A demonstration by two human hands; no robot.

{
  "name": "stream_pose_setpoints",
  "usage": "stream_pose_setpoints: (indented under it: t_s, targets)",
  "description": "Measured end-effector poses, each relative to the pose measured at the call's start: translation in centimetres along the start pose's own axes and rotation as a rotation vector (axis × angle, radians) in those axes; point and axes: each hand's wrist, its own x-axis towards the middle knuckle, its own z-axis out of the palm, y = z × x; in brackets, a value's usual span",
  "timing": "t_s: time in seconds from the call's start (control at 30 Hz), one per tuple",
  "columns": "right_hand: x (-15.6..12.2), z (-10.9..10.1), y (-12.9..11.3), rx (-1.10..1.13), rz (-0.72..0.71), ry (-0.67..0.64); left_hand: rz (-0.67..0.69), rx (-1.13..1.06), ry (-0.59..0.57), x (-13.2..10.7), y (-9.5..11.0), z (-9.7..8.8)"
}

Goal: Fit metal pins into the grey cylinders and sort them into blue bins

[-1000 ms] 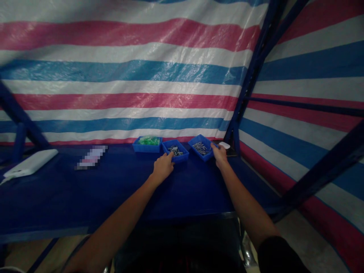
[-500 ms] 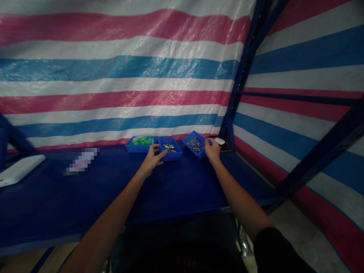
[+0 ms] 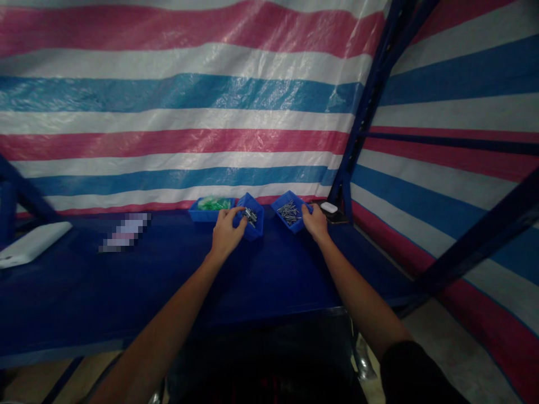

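My left hand [image 3: 228, 229] is closed on the left rim of the middle blue bin [image 3: 255, 230], which sits turned at an angle on the table. Short metal cylindrical pieces [image 3: 250, 216] lie inside it. My right hand [image 3: 315, 221] grips the right edge of another blue bin [image 3: 290, 196], also turned, with a heap of thin metal screws or pins [image 3: 288, 212] in it; their exact kind is too small to tell. Left of both stands a third blue bin [image 3: 202, 215] with green items in clear plastic [image 3: 214, 203], touched by neither hand.
The blue table [image 3: 261, 280] runs across the view. A white case [image 3: 329, 207] rests on a dark flat object [image 3: 338, 218] at right. Farther left are a pixelated flat object [image 3: 126, 231] and a white device [image 3: 33, 244]. Blue posts [image 3: 347, 163] and striped sheeting [image 3: 177, 143] enclose the table.
My left hand has closed on the middle bin, which has rotated so a corner points away from me. My right hand keeps its grip on the right bin. The view has shifted slightly.
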Motion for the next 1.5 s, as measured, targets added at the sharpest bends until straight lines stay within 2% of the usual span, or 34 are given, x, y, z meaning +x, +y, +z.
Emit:
stream_pose_setpoints:
  t_s: [0.27, 0.63, 0.9, 1.23, 1.5]
  targets:
    - [-0.5, 0.2, -0.4, -0.038, -0.115, 0.025, 0.043, 0.056, -0.008, -0.4, 0.7, -0.2]
    - [-1.2, -0.5, -1.0, -0.113, -0.075, 0.024, 0.1, 0.071, 0.049, -0.4, 0.5, 0.1]
    - [-1.7, -1.3, -1.7, -0.171, -0.094, -0.001, 0.119, 0.055, 0.043, -0.4, 0.7, -0.1]
    - [-1.3, -1.0, -1.4, -0.133, -0.201, 0.049, 0.1, 0.023, 0.032, -0.2, -0.1, -0.2]
    - [-1.2, -0.9, -1.2, -0.141, -0.159, 0.053, 0.058, -0.006, -0.008, -0.5, -0.2, 1.0]
